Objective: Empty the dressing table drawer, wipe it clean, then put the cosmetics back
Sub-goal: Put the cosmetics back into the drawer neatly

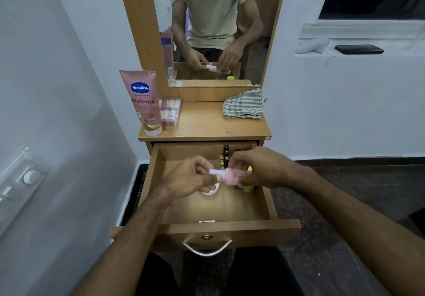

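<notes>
Hands meet over the open drawer (264,203) of the wooden dressing table (204,125), sharing a small pink bottle (232,175) held sideways above the drawer's middle. The left hand (190,178) pinches the bottle's pale cap (215,172) between thumb and fingertips, while the right hand (264,169) has its fingers curled around the pink body. Under the left hand, a white round thing (210,191) lies on the drawer floor, mostly hidden. At the far right of the drawer, dark slim tubes (226,155) stand together, and a lime-green item (248,188) peeks out below the right hand; what it is cannot be told.

On the tabletop, a pink Vaseline lotion tube (145,102) stands cap-down at the far left, touching a clear box of small pale tubes (169,111) just to its right. A striped green-and-white cloth (243,107) lies crumpled at the far right, against the mirror (216,28) frame. Over on the right, a dark phone (358,49) rests on the window ledge (391,56).
</notes>
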Demonstrator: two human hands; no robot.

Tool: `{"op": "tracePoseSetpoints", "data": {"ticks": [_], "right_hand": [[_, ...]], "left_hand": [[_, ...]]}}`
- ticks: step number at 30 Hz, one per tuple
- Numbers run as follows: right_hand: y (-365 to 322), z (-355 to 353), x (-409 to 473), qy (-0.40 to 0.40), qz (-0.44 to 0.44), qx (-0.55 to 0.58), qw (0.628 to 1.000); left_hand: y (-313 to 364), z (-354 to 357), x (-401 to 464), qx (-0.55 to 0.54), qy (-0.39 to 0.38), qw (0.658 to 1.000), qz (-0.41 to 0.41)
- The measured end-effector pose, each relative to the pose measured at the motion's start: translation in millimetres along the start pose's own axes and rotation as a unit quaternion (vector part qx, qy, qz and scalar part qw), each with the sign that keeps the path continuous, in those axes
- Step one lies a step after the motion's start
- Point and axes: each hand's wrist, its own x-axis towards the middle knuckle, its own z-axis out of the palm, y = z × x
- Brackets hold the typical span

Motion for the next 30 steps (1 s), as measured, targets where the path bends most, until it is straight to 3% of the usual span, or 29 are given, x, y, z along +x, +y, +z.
{"op": "tracePoseSetpoints", "data": {"ticks": [5, 13, 18, 24, 30], "right_hand": [[-4.5, 21.5, -1.8, -0.069, -0.004, -0.063, 0.996], [-0.2, 46.0, -3.8, -0.123, -0.014, -0.124, 0.985], [2.8, 59.8, -6.3, -0.154, -0.012, -0.162, 0.975], [-1.0, 60.6, -3.1, -0.181, -0.013, -0.166, 0.969], [-1.3, 56.4, -0.9, -0.200, 0.005, -0.144, 0.969]], "left_hand": [[-12.2, 1.1, 7.2, 0.172, -0.055, 0.983, -0.042], [-27.0, 21.6, 16.9, 0.247, -0.088, 0.959, -0.110], [-35.5, 39.5, 20.9, 0.364, -0.103, 0.918, -0.120], [-36.1, 39.5, 21.2, 0.381, -0.126, 0.906, -0.136], [-30.1, 26.8, 20.8, 0.313, -0.134, 0.929, -0.146]]}}
